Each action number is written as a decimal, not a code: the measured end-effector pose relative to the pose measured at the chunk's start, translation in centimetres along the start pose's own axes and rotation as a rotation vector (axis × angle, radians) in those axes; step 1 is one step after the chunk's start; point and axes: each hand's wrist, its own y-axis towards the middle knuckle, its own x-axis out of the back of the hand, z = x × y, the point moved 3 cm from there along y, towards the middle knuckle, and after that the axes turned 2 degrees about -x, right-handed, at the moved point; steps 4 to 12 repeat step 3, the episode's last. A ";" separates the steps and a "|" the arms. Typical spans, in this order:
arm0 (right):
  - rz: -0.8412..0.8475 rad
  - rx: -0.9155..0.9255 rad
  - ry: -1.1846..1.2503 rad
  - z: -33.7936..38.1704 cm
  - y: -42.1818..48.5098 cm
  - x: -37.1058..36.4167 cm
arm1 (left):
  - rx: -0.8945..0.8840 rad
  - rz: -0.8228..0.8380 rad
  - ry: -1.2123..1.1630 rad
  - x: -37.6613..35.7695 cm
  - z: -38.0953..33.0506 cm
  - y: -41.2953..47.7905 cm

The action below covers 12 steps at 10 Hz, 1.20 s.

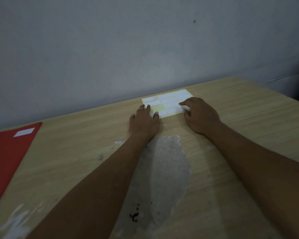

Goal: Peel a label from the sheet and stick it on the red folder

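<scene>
A yellow label sheet with several white labels lies near the table's far edge by the wall. My left hand rests flat on the sheet's near left corner, fingers spread. My right hand sits at the sheet's right end with its fingertips curled onto a white label there; whether a label is lifted I cannot tell. The red folder lies at the far left of the table, well away from both hands, with one white label stuck near its top corner.
The wooden table has a large white scuffed patch between my forearms and a small black mark near the front. A grey wall stands right behind the table. The scene is dim.
</scene>
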 end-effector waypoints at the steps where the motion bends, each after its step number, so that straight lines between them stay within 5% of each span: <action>1: -0.015 -0.009 -0.036 0.6 -0.6 0.4 | -0.033 -0.006 -0.038 1.0 0.8 -1.2; 3: 0.139 0.028 -0.086 6.4 -3.4 -0.8 | -0.045 0.045 0.078 3.7 4.1 -5.8; 12: 0.139 0.028 -0.086 6.4 -3.4 -0.8 | -0.045 0.045 0.078 3.7 4.1 -5.8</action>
